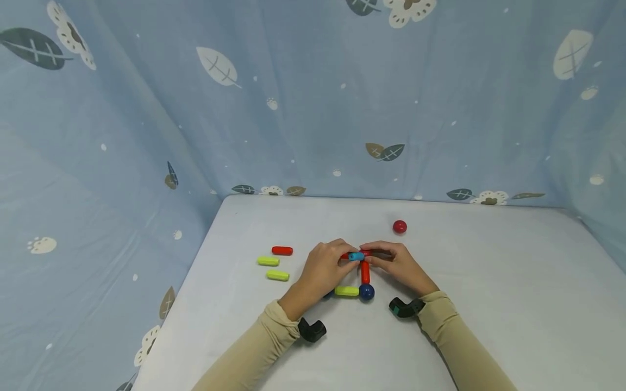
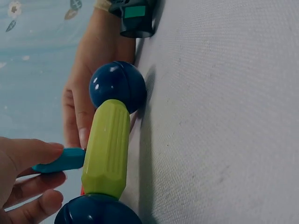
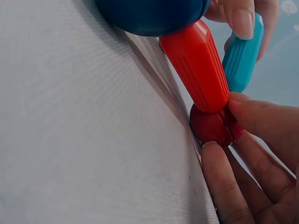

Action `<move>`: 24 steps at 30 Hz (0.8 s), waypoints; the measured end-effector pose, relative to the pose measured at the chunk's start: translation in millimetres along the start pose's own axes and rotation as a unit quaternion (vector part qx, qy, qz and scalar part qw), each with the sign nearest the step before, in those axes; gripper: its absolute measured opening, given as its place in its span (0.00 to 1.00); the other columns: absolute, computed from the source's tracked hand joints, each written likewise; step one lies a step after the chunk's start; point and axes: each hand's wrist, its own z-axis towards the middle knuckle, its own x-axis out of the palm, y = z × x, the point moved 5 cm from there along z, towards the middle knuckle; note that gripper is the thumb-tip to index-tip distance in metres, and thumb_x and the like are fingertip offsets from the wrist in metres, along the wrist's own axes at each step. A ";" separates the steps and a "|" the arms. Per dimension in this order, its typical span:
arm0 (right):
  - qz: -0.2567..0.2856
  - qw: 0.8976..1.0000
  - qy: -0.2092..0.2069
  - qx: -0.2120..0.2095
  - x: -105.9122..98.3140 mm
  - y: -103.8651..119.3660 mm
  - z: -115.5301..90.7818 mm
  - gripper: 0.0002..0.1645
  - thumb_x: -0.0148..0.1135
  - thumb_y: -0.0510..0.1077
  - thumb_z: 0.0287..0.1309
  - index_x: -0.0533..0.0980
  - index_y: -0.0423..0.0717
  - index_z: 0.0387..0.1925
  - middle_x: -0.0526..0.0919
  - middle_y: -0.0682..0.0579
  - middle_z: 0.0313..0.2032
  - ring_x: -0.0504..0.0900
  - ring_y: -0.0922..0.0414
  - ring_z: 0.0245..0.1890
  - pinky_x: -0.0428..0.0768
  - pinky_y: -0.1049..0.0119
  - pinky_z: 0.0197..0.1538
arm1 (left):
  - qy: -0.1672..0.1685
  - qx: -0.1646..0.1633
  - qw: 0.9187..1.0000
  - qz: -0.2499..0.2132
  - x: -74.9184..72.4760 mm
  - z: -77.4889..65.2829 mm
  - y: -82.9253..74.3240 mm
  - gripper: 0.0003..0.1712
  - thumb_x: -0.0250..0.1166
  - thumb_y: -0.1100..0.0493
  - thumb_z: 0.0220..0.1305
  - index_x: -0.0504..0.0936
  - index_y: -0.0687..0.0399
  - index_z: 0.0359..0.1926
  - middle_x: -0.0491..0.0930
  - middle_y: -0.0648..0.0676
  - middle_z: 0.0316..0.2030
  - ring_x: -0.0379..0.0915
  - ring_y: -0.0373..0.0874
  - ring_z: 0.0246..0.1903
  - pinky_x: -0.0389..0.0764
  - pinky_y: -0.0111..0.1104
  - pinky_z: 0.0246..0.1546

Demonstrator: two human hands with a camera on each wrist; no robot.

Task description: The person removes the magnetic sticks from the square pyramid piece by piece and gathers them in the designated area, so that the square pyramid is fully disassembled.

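My left hand (image 1: 320, 269) pinches a turquoise magnetic stick (image 1: 356, 256) between thumb and fingers, with one end by a red ball (image 3: 210, 128). That ball is gripped by the thumb and fingertips of my right hand (image 1: 402, 267). From the ball a red stick (image 1: 365, 272) runs to a dark blue ball (image 1: 366, 292). A yellow-green stick (image 1: 346, 291) joins this to a second dark blue ball (image 2: 98, 212), mostly covered by my left hand in the head view. Another red piece (image 1: 345, 256) shows partly beneath the left fingers.
Left of the hands lie a loose red stick (image 1: 282, 250) and two yellow-green sticks (image 1: 268, 261). A loose red ball (image 1: 399, 227) sits farther back on the white table (image 1: 513, 282). Blue patterned cloth (image 1: 313, 108) hangs behind and at the sides.
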 end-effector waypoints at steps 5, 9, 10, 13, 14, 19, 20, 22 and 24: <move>-0.002 1.000 -0.002 -0.001 -0.5 -1.9 0.6 0.20 0.67 0.41 0.69 0.81 0.44 0.60 0.84 0.42 0.60 0.86 0.52 0.57 0.84 0.68 0.55 | -0.007 0.007 1.000 0.008 -3.2 1.4 0.5 0.11 0.73 0.49 0.66 0.91 0.45 0.46 0.89 0.43 0.39 0.83 0.37 0.36 0.75 0.28 0.37; -0.009 1.000 -0.008 0.007 -0.8 -2.7 1.2 0.20 0.66 0.42 0.69 0.81 0.44 0.60 0.85 0.43 0.59 0.87 0.55 0.55 0.85 0.68 0.54 | -0.032 0.008 0.999 -0.009 -15.5 4.0 0.2 0.11 0.74 0.50 0.64 0.91 0.46 0.45 0.88 0.43 0.37 0.78 0.35 0.29 0.76 0.29 0.36; -0.012 1.000 -0.010 0.010 -1.2 -2.5 1.1 0.20 0.66 0.42 0.69 0.81 0.45 0.60 0.85 0.43 0.59 0.87 0.55 0.55 0.85 0.67 0.54 | -0.038 0.007 0.999 -0.018 -19.3 4.7 0.1 0.11 0.75 0.51 0.64 0.91 0.46 0.45 0.88 0.43 0.36 0.76 0.34 0.27 0.75 0.29 0.35; -0.017 0.999 -0.014 0.024 -2.0 -3.1 0.2 0.20 0.66 0.43 0.69 0.81 0.45 0.60 0.85 0.43 0.59 0.87 0.51 0.56 0.85 0.66 0.54 | -0.039 -0.004 0.998 -0.047 -28.3 5.6 1.6 0.11 0.77 0.54 0.61 0.91 0.47 0.45 0.87 0.44 0.33 0.71 0.32 0.23 0.72 0.28 0.33; -0.015 0.999 -0.014 0.027 -2.1 -3.2 -0.2 0.20 0.66 0.43 0.69 0.81 0.45 0.60 0.84 0.43 0.60 0.87 0.49 0.56 0.86 0.66 0.54 | -0.035 -0.011 0.998 -0.058 -29.8 5.5 3.3 0.12 0.77 0.55 0.61 0.91 0.48 0.45 0.87 0.44 0.31 0.70 0.32 0.22 0.71 0.27 0.32; -0.023 0.999 -0.011 0.024 -1.3 -4.3 -1.1 0.20 0.66 0.44 0.69 0.81 0.47 0.60 0.84 0.44 0.60 0.86 0.46 0.58 0.85 0.65 0.56 | -0.016 -0.049 0.993 -0.105 -37.9 1.5 19.1 0.10 0.77 0.57 0.60 0.91 0.48 0.43 0.86 0.45 0.27 0.72 0.35 0.22 0.65 0.26 0.22; -0.028 0.999 -0.011 0.022 -1.1 -3.9 -0.9 0.20 0.67 0.45 0.69 0.82 0.48 0.60 0.85 0.45 0.60 0.85 0.46 0.58 0.84 0.65 0.57 | -0.016 -0.056 0.992 -0.110 -41.1 -0.6 24.3 0.10 0.78 0.57 0.59 0.91 0.47 0.43 0.86 0.45 0.27 0.73 0.36 0.22 0.66 0.26 0.24; -0.038 0.999 -0.012 0.019 -1.1 -2.8 -0.4 0.20 0.67 0.45 0.69 0.82 0.49 0.60 0.85 0.47 0.60 0.85 0.49 0.58 0.84 0.65 0.58 | -0.019 -0.066 0.991 -0.112 -48.9 -6.1 36.1 0.10 0.78 0.58 0.59 0.91 0.46 0.42 0.86 0.45 0.27 0.73 0.37 0.24 0.63 0.27 0.24; -0.043 0.999 -0.014 0.019 -1.5 -1.9 0.5 0.20 0.68 0.45 0.68 0.82 0.50 0.60 0.86 0.48 0.59 0.86 0.52 0.57 0.83 0.67 0.58 | -0.020 -0.075 0.991 -0.112 -57.1 -13.0 48.7 0.10 0.78 0.58 0.58 0.91 0.46 0.42 0.87 0.45 0.28 0.72 0.36 0.25 0.63 0.27 0.24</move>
